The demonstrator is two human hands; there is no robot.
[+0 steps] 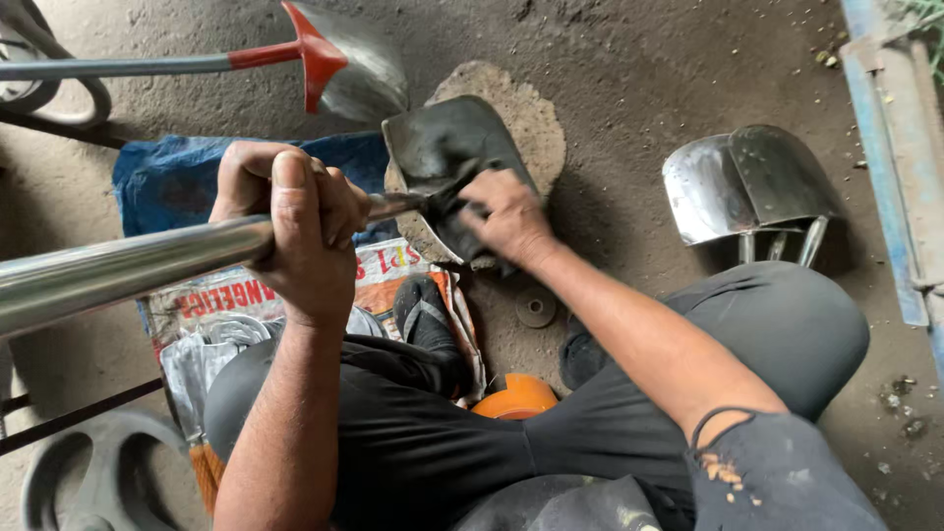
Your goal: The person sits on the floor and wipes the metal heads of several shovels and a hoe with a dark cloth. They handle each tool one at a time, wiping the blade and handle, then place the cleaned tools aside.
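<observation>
On the floor: dark shovel blade point(447, 147) over a flat stone point(526, 118).
Left fingers point(295, 221): wrapped tight round my steel handle point(118, 265).
Right fingers point(506, 211): pressing a dark rag onto the blade.

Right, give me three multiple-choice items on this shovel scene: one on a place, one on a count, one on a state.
1. Where does the dark shovel blade rest?
A. On a flat stone
B. On the blue sack
C. On the person's knee

2. How many loose shiny shovel blades lie on the ground at the right?
A. None
B. Two, overlapping
C. Five

3. What is the left hand doing?
A. Lying open on the ground
B. Wrapped around the shiny metal handle
C. Holding the orange disc

Answers:
1. A: the blade lies over the flat stone, with the right hand pressed on it.
2. B: two shiny blades sit side by side, one overlapping the other.
3. B: the fingers curl fully round the metal handle.
</observation>
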